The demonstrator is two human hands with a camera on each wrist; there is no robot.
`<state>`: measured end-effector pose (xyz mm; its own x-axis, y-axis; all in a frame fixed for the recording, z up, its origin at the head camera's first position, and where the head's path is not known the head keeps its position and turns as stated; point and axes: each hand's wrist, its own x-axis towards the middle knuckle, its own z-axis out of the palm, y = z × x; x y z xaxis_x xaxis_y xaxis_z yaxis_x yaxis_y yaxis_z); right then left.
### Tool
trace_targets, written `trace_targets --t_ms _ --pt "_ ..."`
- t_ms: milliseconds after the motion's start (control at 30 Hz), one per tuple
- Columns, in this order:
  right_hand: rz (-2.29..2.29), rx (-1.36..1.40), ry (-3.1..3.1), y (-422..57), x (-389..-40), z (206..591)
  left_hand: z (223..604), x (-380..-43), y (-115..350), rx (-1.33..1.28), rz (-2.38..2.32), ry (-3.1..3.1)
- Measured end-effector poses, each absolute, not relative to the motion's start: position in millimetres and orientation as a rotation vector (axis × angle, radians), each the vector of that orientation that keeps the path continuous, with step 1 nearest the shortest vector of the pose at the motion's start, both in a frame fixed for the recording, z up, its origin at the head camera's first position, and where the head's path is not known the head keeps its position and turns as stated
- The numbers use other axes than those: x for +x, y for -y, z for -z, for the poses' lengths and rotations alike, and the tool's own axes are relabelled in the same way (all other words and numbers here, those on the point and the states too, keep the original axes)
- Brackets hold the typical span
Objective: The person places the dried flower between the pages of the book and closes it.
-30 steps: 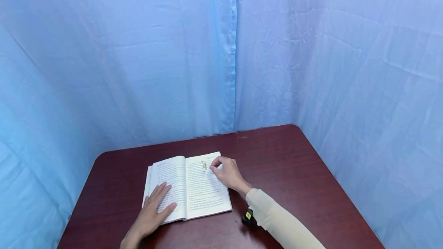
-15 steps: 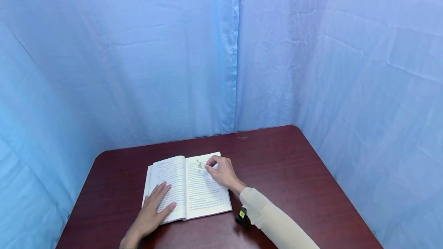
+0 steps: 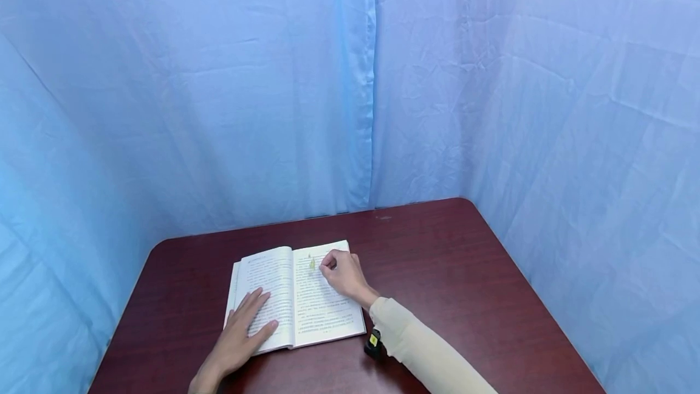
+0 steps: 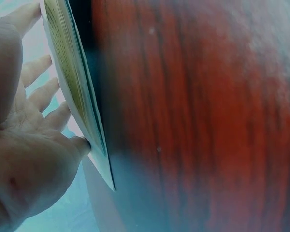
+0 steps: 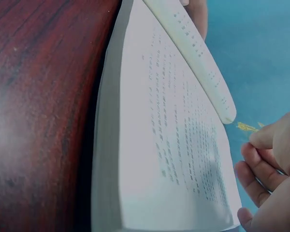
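An open book [image 3: 328,309] with printed pages lies on the dark red table. My left hand [image 3: 235,336] rests on its left page with the fingers spread; in the left wrist view the fingers [image 4: 43,94] press on the page near the book's edge. Over the upper part of the right page, my right hand [image 3: 341,272] pinches a small, thin yellow-gold bookmark [image 3: 312,264] between thumb and index finger. In the right wrist view the bookmark [image 5: 246,126] sticks out past the fingertips, above the page and near the curved left-hand pages. Its exact shape is too small to tell.
The table [image 3: 437,272] extends around the book, with rounded far corners. Blue curtains [image 3: 219,108] hang behind it and along both sides. A black device with a yellow mark [image 3: 374,343] sits at the right wrist, by the pale sleeve [image 3: 421,345].
My right hand has moved left over the right page, carrying the bookmark closer to the book's middle fold. My left hand stays in place on the left page.
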<state>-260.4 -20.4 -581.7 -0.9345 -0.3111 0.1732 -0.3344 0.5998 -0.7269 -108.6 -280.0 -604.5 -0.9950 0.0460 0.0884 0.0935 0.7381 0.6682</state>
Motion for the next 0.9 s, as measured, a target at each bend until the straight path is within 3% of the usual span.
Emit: trace_targets --t_ms 900 --pt "-1.151 0.653 2.853 19 -259 580 607 -111 281 -0.111 1.115 2.876"
